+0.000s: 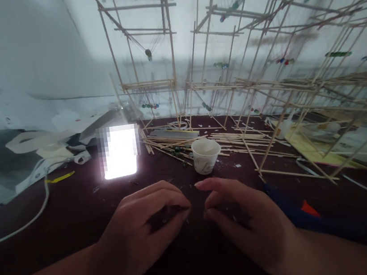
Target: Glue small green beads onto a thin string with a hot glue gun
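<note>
My left hand [149, 216] is over the dark table, its thumb and fingertips pinched together. Facing it across a small gap is my right hand [244, 213], also pinched, with one finger stretched toward the left hand. Whatever either pinch holds is too small or too dark to make out. Just beyond the fingers stands a white paper cup [206, 159], upright and touched by neither hand. Loose wooden sticks [245, 140] lie behind the cup.
Frames built of thin sticks [171, 44], with strings of glass marbles [148, 54] hanging in them, rise behind. A glowing screen [119, 152] stands left, near a white cable [46, 187]. Yellow paper [320, 148] and a blue-handled tool [287, 207] lie right.
</note>
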The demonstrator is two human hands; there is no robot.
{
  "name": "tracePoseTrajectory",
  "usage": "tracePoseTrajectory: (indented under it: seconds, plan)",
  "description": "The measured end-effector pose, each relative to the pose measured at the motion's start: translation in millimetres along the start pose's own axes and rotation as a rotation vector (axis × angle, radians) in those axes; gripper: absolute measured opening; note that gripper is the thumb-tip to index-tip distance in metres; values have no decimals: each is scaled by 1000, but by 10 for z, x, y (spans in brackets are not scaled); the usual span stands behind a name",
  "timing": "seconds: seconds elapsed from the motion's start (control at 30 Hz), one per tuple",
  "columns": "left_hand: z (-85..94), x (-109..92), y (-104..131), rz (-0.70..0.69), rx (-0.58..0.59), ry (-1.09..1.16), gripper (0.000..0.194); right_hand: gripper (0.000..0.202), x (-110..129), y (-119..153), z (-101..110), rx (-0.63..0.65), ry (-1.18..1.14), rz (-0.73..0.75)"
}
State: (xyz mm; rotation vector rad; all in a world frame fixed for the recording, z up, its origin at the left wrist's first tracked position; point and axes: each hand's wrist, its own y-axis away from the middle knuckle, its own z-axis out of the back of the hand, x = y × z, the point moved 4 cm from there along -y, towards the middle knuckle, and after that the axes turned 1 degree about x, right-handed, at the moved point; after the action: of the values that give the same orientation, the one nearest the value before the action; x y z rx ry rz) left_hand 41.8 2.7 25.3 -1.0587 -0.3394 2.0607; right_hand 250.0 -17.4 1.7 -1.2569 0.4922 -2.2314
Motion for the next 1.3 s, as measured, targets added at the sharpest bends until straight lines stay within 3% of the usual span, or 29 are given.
tracePoseTrajectory:
  seconds: [0.8,1.3]
  plan:
    - [36,-35,1,-65,-103,-53,17,49,-15,3,-29,-18,26,-7]
    - [46,31,6,-11,-68,-41,19,51,-43,13,-42,16,4,-40]
